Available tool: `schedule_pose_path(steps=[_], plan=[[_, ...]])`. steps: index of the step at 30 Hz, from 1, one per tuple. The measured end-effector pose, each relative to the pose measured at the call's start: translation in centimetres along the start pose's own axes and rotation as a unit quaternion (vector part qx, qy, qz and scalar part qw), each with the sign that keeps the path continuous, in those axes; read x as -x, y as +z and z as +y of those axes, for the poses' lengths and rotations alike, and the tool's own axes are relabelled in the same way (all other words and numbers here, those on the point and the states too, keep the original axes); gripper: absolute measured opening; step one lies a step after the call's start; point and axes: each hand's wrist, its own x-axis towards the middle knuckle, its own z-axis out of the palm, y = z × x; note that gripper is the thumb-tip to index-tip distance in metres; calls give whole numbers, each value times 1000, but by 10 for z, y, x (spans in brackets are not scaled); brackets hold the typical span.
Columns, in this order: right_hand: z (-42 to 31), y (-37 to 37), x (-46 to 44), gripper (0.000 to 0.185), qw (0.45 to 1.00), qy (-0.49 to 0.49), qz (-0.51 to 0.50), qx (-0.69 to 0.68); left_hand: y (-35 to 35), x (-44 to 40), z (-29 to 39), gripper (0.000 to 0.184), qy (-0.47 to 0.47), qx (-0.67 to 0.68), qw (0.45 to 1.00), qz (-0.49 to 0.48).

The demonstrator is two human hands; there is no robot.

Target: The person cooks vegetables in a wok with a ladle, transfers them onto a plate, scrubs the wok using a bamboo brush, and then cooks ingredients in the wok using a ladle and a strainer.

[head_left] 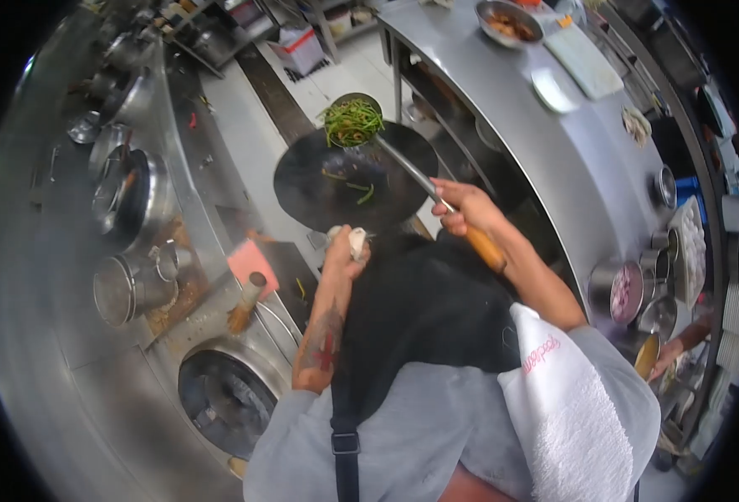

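My left hand (344,253) is closed around a white cloth (357,241) at the near edge of a black wok (298,186), gripping the wok through it. The wok is held out in front of me over the floor, and a few green pieces lie inside it. In my right hand (470,209) is a long ladle (409,170) with a metal shaft and wooden handle. Its bowl, above the far side of the wok, is heaped with cooked green vegetable pieces (352,123).
To the left runs a stove counter (102,368) with a burner (223,397), a brush (246,301) and a metal pot (127,289). A steel table (503,109) on the right bears a bowl of food (507,23) and a cutting board (584,58). Another person's hand (666,358) shows at the far right.
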Motion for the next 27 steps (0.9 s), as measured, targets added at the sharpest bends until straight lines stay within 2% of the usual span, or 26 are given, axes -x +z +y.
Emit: schedule_pose_path(steps=[2, 4, 6, 7, 8, 11, 12, 13, 14, 16, 17, 18, 20, 21, 23, 24, 25, 26, 27], plan=[[-2, 2, 16, 47, 997, 29, -15, -71, -3, 21, -5, 30, -3, -25, 1000, 3], [2, 10, 40, 47, 997, 25, 11, -68, 12, 36, 3, 30, 16, -52, 998, -9], [13, 12, 60, 46, 995, -26, 33, 89, 18, 57, 4, 32, 15, -73, 996, 49], [22, 14, 61, 45, 987, -32, 69, 142, 17, 64, 5, 32, 11, -88, 996, 26], [35, 5, 55, 44, 989, -33, 61, 132, 19, 61, 10, 32, 9, -95, 995, 22], [43, -3, 33, 49, 994, -18, 61, 86, 15, 65, 5, 31, 13, -59, 998, 34], [43, -5, 24, 45, 999, 1, 43, -6, 13, 70, 9, 28, 2, -113, 994, 1], [43, -8, 21, 42, 995, 17, 21, -95, 11, 70, 10, 25, 0, -99, 995, 2], [40, -8, 25, 42, 995, 13, 22, -98, 14, 68, 12, 21, 2, -87, 996, 0], [20, -12, 41, 19, 973, 45, 11, -228, 32, 76, 12, 20, 22, -82, 996, 7], [7, -18, 52, 9, 963, 63, -36, -260, 41, 80, 7, 19, 36, -69, 997, 20], [-3, -27, 62, 9, 964, 44, -25, -260, 39, 76, 6, 17, 30, -54, 998, -30], [-24, -48, 90, 13, 956, 52, -37, -287, 50, 71, 6, 19, 12, -87, 996, -16], [-35, -59, 107, 12, 959, 37, -19, -280, 61, 73, 4, 24, 28, -115, 993, -19], [-56, -83, 139, 5, 963, -9, 7, -271, 76, 71, 0, 31, 3, -128, 991, -41], [-67, -95, 151, 4, 964, -33, 20, -261, 88, 76, 1, 32, 1, -130, 991, -46], [-85, -90, 171, 11, 968, -58, 96, -223, 99, 78, 0, 32, -5, -134, 990, -53], [-95, -99, 176, 35, 966, -109, 151, -180, 106, 80, -2, 32, -2, -129, 991, -46], [-105, -114, 178, 36, 965, -145, 178, -124, 109, 82, -3, 32, 1, -124, 992, -35]])
